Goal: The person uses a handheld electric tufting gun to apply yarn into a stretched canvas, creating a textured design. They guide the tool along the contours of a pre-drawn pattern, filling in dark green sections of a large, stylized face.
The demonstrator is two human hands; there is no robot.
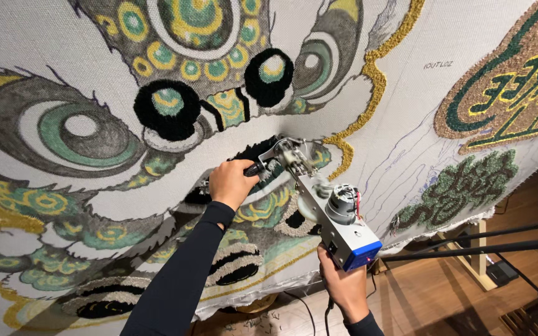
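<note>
A large white tufting cloth (406,106) fills the view, worked with green, yellow, grey and black yarn shapes and two black pompom-like tufts (168,109). I hold a silver tufting gun (325,205) against the cloth. My left hand (231,182) grips its black front handle near the needle end, which presses into a black tufted patch (253,151). My right hand (342,283) grips the rear handle under the gun's blue-edged body, and a cable hangs from there. The moving parts near the gun's middle look blurred.
A wooden frame (477,261) carries the cloth at the lower right. Black tripod legs (481,239) cross in front of it above a wooden floor (443,305). Green and yellow tufted lettering shapes (512,87) lie at the upper right.
</note>
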